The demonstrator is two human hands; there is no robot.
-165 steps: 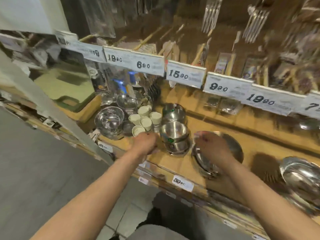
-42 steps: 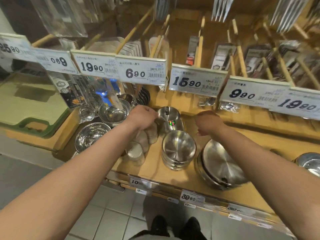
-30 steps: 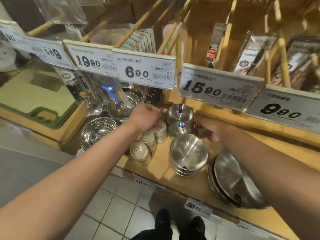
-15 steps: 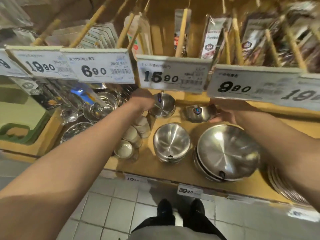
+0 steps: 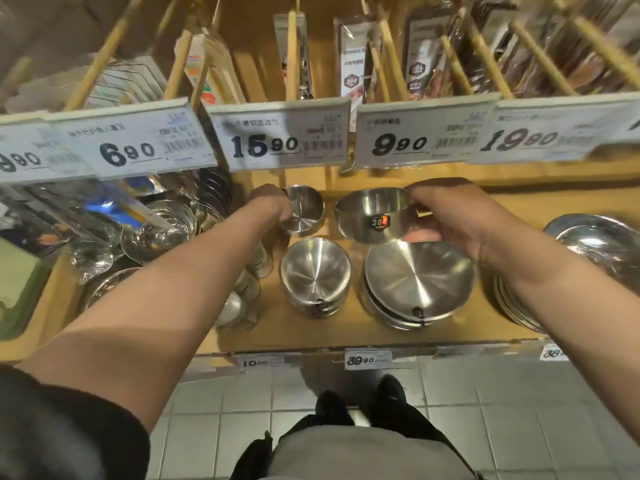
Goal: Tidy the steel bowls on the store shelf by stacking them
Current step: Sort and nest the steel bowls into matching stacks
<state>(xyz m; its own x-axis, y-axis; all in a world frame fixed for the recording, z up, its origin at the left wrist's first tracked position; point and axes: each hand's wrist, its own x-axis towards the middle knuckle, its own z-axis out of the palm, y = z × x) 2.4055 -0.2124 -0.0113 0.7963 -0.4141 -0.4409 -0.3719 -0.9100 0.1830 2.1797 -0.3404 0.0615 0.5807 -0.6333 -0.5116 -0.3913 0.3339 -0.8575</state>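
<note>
Mid-stacking, my right hand (image 5: 446, 220) grips a stickered bowl (image 5: 372, 216) lifted at frame centre, my left hand (image 5: 273, 202) holds the smaller bowl (image 5: 304, 209) beside it; next, nest one into the other.

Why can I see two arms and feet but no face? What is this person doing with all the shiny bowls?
The camera sits on the person's head and looks down, so you see what they see: their own arms, their shoes and the floor. No machine here, just two bare hands. They stand at a wooden store shelf with white price tags above it. The right hand holds a steel bowl with a sticker up in the air. The left hand has its grip on a smaller steel bowl farther back. In front stand a stack of small bowls and a stack of wide bowls. The person is tidying the bowls into stacks.
</note>
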